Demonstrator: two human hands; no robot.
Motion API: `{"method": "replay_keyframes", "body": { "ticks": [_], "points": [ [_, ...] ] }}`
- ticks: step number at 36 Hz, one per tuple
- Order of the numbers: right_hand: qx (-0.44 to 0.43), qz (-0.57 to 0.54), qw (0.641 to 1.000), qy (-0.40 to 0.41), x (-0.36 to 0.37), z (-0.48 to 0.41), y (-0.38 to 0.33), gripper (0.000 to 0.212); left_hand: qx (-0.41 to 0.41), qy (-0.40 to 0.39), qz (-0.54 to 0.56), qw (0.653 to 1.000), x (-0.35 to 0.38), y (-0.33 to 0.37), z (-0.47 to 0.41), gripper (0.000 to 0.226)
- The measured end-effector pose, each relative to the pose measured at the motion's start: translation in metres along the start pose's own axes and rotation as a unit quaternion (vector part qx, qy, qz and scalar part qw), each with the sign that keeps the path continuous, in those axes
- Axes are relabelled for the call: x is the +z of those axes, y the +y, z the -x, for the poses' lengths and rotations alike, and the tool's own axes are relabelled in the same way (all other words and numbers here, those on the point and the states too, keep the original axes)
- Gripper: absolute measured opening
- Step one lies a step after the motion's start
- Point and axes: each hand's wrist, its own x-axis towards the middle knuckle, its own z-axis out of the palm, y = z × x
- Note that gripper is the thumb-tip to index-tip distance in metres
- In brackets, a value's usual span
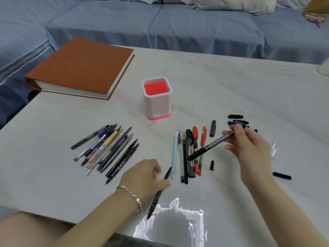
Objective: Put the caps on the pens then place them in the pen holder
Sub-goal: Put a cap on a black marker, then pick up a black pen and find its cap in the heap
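Over the table (231, 82), your right hand (249, 150) pinches a grey pen (212, 144), and your left hand (142, 177) has its fingers wrapped round a black pen (156, 196).

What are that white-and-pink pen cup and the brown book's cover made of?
The pen holder looks like smooth moulded plastic: matte white walls, rounded corners, a translucent pink-red base. On the brown book, the cover seems matte cloth or leatherette, since it shows no shine; which one I cannot tell.
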Motion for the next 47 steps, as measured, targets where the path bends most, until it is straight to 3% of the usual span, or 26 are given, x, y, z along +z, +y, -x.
{"method": "replay_keyframes", "body": {
  "ticks": [4,7,9,12,15,18,23,29,33,41,45,47],
  "points": [
    [-0.064,0.032,0.997,-0.005,-0.001,-0.002,-0.002,0.013,0.006,-0.003,-0.026,1.000,0.008,-0.001,0.004,0.018],
    [-0.157,0.102,0.981,-0.044,0.006,0.005,0.002,0.022,-0.020,0.023,-0.017,0.999,0.008,-0.005,0.004,0.012],
    [-0.258,0.187,0.944,-0.087,0.013,0.011,0.009,0.022,-0.037,0.043,-0.003,0.998,0.005,-0.009,0.003,0.012],
    [-0.378,0.328,0.852,-0.156,0.020,0.016,0.029,0.015,-0.056,0.078,0.083,0.992,-0.003,-0.014,0.001,0.010],
    [-0.410,0.418,0.778,-0.227,0.018,0.015,0.054,0.020,-0.048,0.095,0.181,0.978,-0.010,-0.017,0.001,0.010],
    [-0.404,0.476,0.734,-0.267,0.012,0.015,0.069,0.028,-0.050,0.091,0.319,0.942,-0.013,-0.013,0.000,0.010],
    [-0.351,0.486,0.760,-0.251,-0.008,0.009,0.067,0.035,-0.061,0.087,0.465,0.879,-0.013,-0.003,-0.004,0.009],
    [-0.218,0.515,0.815,-0.151,-0.038,-0.022,0.045,0.029,-0.038,0.082,0.488,0.868,-0.011,0.010,-0.008,0.008],
    [-0.199,0.545,0.801,-0.146,-0.036,-0.053,0.038,0.033,-0.027,0.078,0.476,0.876,-0.012,0.017,-0.009,0.003],
    [-0.179,0.646,0.710,-0.215,-0.007,-0.083,0.046,0.036,-0.021,0.079,0.470,0.879,-0.015,0.021,-0.008,0.004],
    [-0.225,0.593,0.759,-0.149,-0.012,-0.083,0.045,0.039,-0.021,0.076,0.479,0.875,-0.013,0.021,-0.008,0.005],
    [-0.223,0.598,0.763,-0.098,-0.024,-0.088,0.042,0.038,-0.017,0.070,0.477,0.876,-0.011,0.025,-0.010,0.005]
  ]
}}
